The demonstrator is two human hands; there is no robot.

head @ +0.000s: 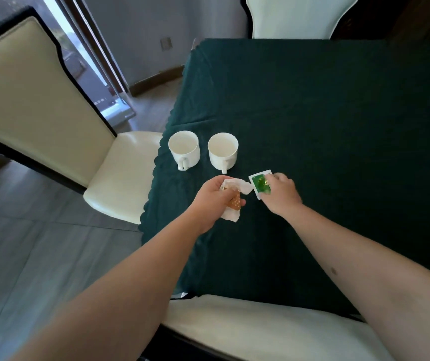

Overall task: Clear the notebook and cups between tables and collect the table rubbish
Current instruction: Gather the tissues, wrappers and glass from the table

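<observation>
Two empty white cups stand side by side near the table's left edge, the left cup (184, 149) and the right cup (223, 151), handles towards me. Just in front of them my left hand (215, 198) is closed on crumpled white tissue (237, 187) and an orange dotted wrapper (235, 203). To its right my right hand (281, 194) pinches a green and white sachet (260, 185), holding it low over the dark green tablecloth (339, 126). No notebook is in view.
A cream chair (120, 175) with a black-edged back stands at the table's left side. Another cream chair (294, 16) is at the far end, and a cream seat (260, 327) lies right below me. Grey tiled floor lies to the left.
</observation>
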